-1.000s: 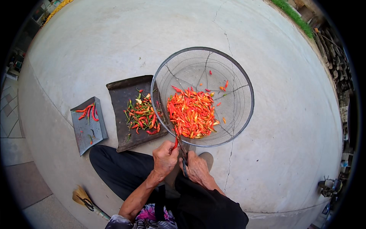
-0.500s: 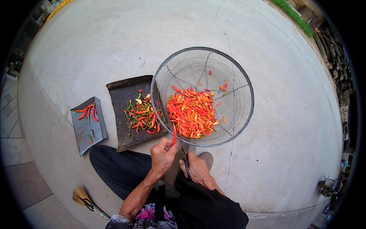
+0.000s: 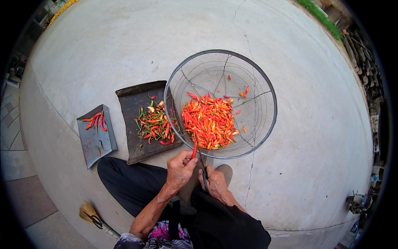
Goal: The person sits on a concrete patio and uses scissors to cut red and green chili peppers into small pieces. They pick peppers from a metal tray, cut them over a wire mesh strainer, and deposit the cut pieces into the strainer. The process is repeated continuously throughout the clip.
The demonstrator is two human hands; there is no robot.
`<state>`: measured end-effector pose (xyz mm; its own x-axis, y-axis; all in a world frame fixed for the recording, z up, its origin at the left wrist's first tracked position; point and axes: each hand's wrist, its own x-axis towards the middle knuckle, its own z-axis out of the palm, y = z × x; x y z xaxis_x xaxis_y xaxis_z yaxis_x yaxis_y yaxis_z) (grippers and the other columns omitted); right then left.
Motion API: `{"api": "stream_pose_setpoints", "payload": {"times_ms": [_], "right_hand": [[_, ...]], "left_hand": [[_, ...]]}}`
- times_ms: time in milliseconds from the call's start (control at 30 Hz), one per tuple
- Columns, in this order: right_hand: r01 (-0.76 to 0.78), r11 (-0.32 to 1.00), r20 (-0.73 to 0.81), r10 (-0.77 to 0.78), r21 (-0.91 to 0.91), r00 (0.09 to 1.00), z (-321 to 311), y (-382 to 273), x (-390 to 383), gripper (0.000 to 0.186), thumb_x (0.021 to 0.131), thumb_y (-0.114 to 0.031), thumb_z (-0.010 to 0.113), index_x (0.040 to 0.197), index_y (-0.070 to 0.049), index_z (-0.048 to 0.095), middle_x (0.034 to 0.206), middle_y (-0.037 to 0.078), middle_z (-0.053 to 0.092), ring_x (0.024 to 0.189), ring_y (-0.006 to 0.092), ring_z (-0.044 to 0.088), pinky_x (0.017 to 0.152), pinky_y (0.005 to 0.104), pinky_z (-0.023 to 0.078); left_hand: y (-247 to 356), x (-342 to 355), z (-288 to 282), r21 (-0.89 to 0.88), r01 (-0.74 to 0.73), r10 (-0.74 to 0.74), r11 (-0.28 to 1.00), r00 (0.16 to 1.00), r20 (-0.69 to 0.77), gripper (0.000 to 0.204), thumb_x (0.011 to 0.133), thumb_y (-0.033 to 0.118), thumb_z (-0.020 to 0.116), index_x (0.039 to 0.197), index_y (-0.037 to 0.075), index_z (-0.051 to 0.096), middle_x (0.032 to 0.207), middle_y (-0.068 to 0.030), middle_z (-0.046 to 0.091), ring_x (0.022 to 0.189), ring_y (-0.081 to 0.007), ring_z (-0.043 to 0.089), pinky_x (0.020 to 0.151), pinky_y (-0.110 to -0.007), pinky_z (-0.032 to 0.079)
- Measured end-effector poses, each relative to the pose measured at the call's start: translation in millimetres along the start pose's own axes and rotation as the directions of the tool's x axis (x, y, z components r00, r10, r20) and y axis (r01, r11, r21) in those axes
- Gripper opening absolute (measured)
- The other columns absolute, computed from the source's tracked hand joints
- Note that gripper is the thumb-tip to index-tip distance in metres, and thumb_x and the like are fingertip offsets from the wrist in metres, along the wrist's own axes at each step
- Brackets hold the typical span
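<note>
Lower left: note a straw broom (image 3: 88, 211) with a black loop (image 3: 96, 223) at its neck, lying on the concrete slab (image 3: 311, 124), bristles toward upper left. Right of centre: trace a long, thin crack (image 3: 251, 170) running down the slab. Far left: note paving tiles (image 3: 11, 116). Upper left: see a yellow rope or chain (image 3: 62, 11), exact type unclear. Upper right: see a grass strip (image 3: 319, 17) near stacked logs (image 3: 362, 60). Lower right: see dark machinery (image 3: 358, 202), too small to identify.

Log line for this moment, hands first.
left hand: holds slender red chilli; right hand: holds black-handled scissors; round grey wire-mesh basket: red-orange chilli pile; shallow black tray: more chillies
</note>
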<state>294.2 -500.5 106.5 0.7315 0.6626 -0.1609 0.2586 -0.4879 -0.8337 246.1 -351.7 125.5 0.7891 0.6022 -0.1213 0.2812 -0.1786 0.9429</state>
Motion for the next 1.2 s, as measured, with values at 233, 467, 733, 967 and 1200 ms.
{"api": "stream_pose_setpoints", "payload": {"times_ms": [233,467,733,967,1200], "right_hand": [[-0.024,0.997,0.120,0.033,-0.078,0.992,-6,-5,2,0.034,0.089,-0.029,0.062,0.086,0.002,0.048,0.071,0.026,0.059,0.065,0.0453,0.061,0.058,0.0523,0.047],[-0.006,0.979,0.160,0.039,-0.203,0.986,-11,-12,6,0.039,0.088,-0.033,0.061,0.085,0.003,0.046,0.077,0.028,0.059,0.068,0.0470,0.061,0.061,0.0538,0.048],[0.017,0.983,0.114,0.004,-0.184,0.993,-5,4,0,0.035,0.087,-0.030,0.063,0.080,0.001,0.048,0.064,0.023,0.059,0.059,0.0436,0.061,0.054,0.0513,0.047],[-0.070,0.997,0.107,0.074,-0.040,0.991,-12,-5,1,0.034,0.089,-0.030,0.062,0.084,0.001,0.049,0.067,0.023,0.059,0.061,0.0442,0.060,0.057,0.0516,0.047],[-0.040,0.987,0.163,0.065,-0.153,0.984,-13,-13,4,0.035,0.089,-0.030,0.062,0.086,0.002,0.049,0.075,0.027,0.060,0.066,0.0463,0.061,0.060,0.0527,0.048]], "left_hand": [[-11,3,2,-0.152,0.055,-0.062,0.987,0.997,-0.046,0.017,0.081,0.004,0.072,0.096,-0.003,0.068,0.066,-0.0041,0.066,0.056,-0.0049,0.055,0.051,-0.024,0.046],[-3,1,-4,-0.057,0.053,-0.054,0.997,0.999,-0.008,0.018,0.081,0.002,0.071,0.097,-0.003,0.068,0.063,-0.0034,0.062,0.054,-0.0052,0.052,0.049,-0.024,0.043],[-11,1,-7,-0.180,0.084,-0.077,0.980,0.996,0.047,0.020,0.084,0.000,0.068,0.104,-0.003,0.068,0.068,0.0001,0.063,0.059,-0.0030,0.052,0.053,-0.022,0.043],[-3,7,-5,-0.339,0.169,-0.161,0.925,0.986,0.052,0.022,0.086,0.000,0.067,0.107,-0.004,0.067,0.075,0.0012,0.064,0.064,-0.0018,0.052,0.057,-0.019,0.044],[-12,5,-3,-0.263,0.102,-0.084,0.960,0.993,0.079,0.030,0.085,-0.003,0.066,0.115,-0.004,0.065,0.084,-0.0011,0.066,0.062,-0.0028,0.048,0.056,-0.020,0.042]]}}
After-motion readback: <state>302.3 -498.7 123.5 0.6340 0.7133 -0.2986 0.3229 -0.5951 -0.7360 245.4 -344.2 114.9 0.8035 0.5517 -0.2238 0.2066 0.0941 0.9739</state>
